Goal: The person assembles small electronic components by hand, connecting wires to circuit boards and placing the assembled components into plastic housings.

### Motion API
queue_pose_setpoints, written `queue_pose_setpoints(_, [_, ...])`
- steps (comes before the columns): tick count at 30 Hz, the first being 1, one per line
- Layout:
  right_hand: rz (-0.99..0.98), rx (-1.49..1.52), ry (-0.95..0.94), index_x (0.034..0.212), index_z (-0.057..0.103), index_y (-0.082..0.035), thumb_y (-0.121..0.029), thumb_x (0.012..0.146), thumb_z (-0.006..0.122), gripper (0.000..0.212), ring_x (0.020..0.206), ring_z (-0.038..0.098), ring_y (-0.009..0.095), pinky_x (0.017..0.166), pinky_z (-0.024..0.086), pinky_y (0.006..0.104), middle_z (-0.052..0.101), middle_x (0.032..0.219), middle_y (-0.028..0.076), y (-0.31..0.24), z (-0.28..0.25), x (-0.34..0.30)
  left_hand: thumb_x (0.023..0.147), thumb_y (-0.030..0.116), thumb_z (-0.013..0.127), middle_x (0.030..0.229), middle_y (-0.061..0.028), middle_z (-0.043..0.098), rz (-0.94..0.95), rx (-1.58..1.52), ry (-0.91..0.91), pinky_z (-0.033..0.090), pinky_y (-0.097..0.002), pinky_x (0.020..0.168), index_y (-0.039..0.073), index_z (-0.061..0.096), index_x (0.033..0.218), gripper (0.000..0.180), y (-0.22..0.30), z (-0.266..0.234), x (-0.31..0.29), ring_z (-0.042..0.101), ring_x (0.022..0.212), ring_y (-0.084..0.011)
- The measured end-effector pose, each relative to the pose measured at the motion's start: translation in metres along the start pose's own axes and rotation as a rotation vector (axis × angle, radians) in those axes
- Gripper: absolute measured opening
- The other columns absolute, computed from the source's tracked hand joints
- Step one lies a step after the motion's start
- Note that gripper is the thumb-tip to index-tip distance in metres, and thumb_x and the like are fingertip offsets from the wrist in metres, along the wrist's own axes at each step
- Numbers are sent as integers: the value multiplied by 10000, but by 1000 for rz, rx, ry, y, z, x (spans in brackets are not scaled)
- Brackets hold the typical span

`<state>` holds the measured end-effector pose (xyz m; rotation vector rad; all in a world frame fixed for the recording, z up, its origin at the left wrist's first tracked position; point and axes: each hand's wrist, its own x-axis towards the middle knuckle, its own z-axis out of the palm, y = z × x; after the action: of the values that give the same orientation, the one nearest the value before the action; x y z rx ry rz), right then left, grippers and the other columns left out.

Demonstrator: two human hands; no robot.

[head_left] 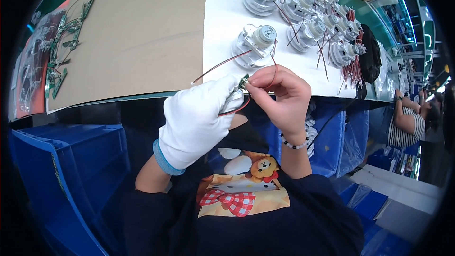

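Observation:
My left hand [196, 116], in a white glove with a blue cuff, is closed on a small green circuit board [243, 82] in front of the table edge. A red and black wire [239, 109] loops below the board. My bare right hand [286, 97] pinches at the board's right side. A red wire [276, 61] runs from a white motor unit [258, 42] down to these fingers; its tip is hidden between them. This unit stands upright on the table just beyond my hands. Its other wire [220, 66] stretches left and ends in a small white plug.
Several similar motor units [308, 33] with loose wires stand at the back right, near a black bag [372, 57]. Green boards [71, 33] lie at the left beside a clear bag [35, 61]. Blue bins [85, 151] stand below the table. Another person [407, 121] is at the far right.

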<state>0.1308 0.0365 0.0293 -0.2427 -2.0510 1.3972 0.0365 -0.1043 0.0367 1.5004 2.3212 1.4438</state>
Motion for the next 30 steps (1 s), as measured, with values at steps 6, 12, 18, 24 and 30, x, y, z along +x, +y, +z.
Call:
queue_pose_setpoints(6, [362, 256, -158, 732, 622, 32, 54, 681, 695, 92, 796, 594, 114, 634, 494, 193, 599, 922, 119, -9, -13, 8, 679, 42, 702, 762, -125, 640, 30, 7, -33, 494, -287, 580, 14, 633, 936, 268, 1, 1, -2, 638, 659, -254])
queue_pose_setpoints(12, [569, 390, -267, 815, 642, 70, 61, 703, 678, 118, 703, 634, 127, 639, 502, 196, 622, 850, 87, -20, -20, 17, 667, 81, 711, 760, -118, 637, 189, -77, -18, 494, -288, 549, 17, 610, 1002, 356, -7, 4, -4, 633, 625, -244])
queue_pose_setpoints(18, [365, 347, -401, 852, 648, 73, 71, 693, 684, 163, 706, 608, 100, 631, 498, 201, 636, 780, 85, -5, -25, 16, 664, 60, 707, 771, -126, 641, 216, -119, -53, 504, -283, 573, 12, 618, 988, 340, -8, 6, -6, 642, 656, -249])
queue_pose_setpoints(24, [492, 507, -422, 970, 617, 56, 73, 705, 666, 269, 624, 568, 61, 505, 451, 167, 639, 832, 100, -6, -17, 20, 704, 21, 681, 810, -133, 650, 109, -120, -51, 503, -262, 577, 9, 610, 1007, 312, -5, -8, -7, 650, 675, -215])
queue_pose_setpoints(30, [794, 589, -333, 1182, 460, 31, -104, 883, 520, 333, 433, 507, 66, 330, 392, 181, 598, 793, 91, 8, 22, -7, 824, -29, 528, 915, -101, 637, -787, -783, 65, 492, -200, 605, -57, 542, 1118, 296, 3, -41, -19, 612, 726, -109])
